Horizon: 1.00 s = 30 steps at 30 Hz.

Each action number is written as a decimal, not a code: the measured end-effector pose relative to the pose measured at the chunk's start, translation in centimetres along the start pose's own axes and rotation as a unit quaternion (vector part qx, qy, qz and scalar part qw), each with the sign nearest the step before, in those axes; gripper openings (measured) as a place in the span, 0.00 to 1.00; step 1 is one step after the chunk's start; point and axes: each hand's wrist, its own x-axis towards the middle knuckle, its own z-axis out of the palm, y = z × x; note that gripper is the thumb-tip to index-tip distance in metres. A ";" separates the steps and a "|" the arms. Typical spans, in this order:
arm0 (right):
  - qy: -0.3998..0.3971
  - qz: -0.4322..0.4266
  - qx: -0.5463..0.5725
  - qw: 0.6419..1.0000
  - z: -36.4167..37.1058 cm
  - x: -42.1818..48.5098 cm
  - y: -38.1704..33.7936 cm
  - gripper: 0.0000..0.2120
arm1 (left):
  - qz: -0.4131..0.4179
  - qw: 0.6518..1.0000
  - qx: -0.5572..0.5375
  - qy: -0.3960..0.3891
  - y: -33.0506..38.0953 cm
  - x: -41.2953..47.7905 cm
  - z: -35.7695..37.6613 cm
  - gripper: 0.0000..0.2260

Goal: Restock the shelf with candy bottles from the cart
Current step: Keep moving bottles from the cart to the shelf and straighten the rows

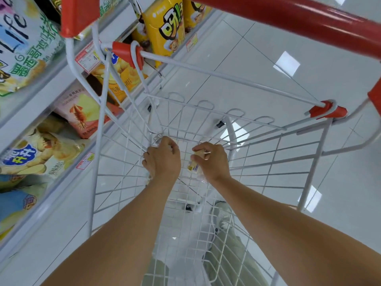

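**Hands deep in cart, one candy bottle each**

Shelf [44, 92] on the far left, tiers packed with snack bags [24, 44]; yellow boxes [165, 27] further along, red price tags [85, 58] on the ledges. White wire cart [124, 51] stands just beside it, red handle bar [288, 15] across the top.

Both arms reach down inside the basket. Left hand [162, 159] is near the cart's left wall, fingers curled over a clear candy bottle [157, 138]. Only its ribbed cap end pokes out past the knuckles and the rest is hidden.

Right hand [213, 159] is close beside it but not touching. Its thumb and bent fingers pinch a yellow-labelled candy bottle [193, 165], tilted, low in the basket.

A pale shoe [222, 213] shows through the mesh below. Glossy white floor tiles [268, 58] lie to the right.
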 end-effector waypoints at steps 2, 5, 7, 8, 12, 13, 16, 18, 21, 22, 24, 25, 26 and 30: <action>0.010 -0.010 0.007 1.000 -0.2 -0.2 -0.1 0.09 | 0.022 0.999 -0.035 0.005 -0.5 -0.3 -0.1 0.05; 0.010 -0.032 0.025 0.999 -0.7 -0.9 -0.7 0.11 | 0.078 0.991 -0.112 0.003 -1.0 -1.2 -0.9 0.02; 0.001 -0.055 0.035 0.998 -1.0 -1.5 -1.2 0.12 | 0.105 0.981 -0.165 -0.004 -1.2 -2.2 -1.8 0.03; -0.003 -0.067 0.041 0.997 -1.2 -1.9 -1.6 0.12 | 0.115 0.975 -0.192 -0.006 -1.2 -2.9 -2.4 0.04; -0.028 -0.111 0.064 0.991 -2.9 -4.7 -4.3 0.15 | 0.097 0.934 -0.342 -0.037 -0.7 -6.6 -5.9 0.17; -0.037 -0.115 0.074 0.990 -3.5 -5.5 -5.2 0.16 | 0.080 0.922 -0.376 -0.052 -0.6 -7.7 -7.0 0.20; -0.072 -0.121 0.137 0.981 -5.2 -7.7 -8.2 0.14 | 0.036 0.906 -0.414 -0.080 -0.1 -10.9 -10.2 0.17; -0.107 -0.122 0.178 0.971 -6.5 -9.2 -10.5 0.12 | 0.009 0.901 -0.427 -0.079 0.3 -12.7 -12.3 0.09; -0.163 -0.153 0.187 0.957 -8.2 -11.6 -14.1 0.15 | -0.016 0.875 -0.478 -0.078 0.8 -15.3 -15.9 0.05; -0.179 -0.166 0.182 0.953 -8.7 -12.4 -15.4 0.16 | -0.018 0.866 -0.495 -0.072 1.1 -16.3 -17.3 0.05; -0.208 -0.196 0.171 0.943 -9.7 -14.3 -18.6 0.15 | -0.037 0.845 -0.531 -0.052 1.6 -18.0 -20.6 0.04; -0.225 -0.208 0.168 0.937 -10.2 -15.2 -20.2 0.15 | -0.056 0.836 -0.545 -0.041 1.8 -18.8 -22.2 0.05; -0.243 -0.218 0.166 0.931 -10.6 -16.3 -22.0 0.15 | -0.072 0.826 -0.558 -0.030 1.9 -19.6 -23.9 0.06; -0.296 -0.258 0.161 0.905 -11.5 -21.2 -29.4 0.14 | -0.069 0.794 -0.603 0.028 1.8 -23.0 -30.9 0.02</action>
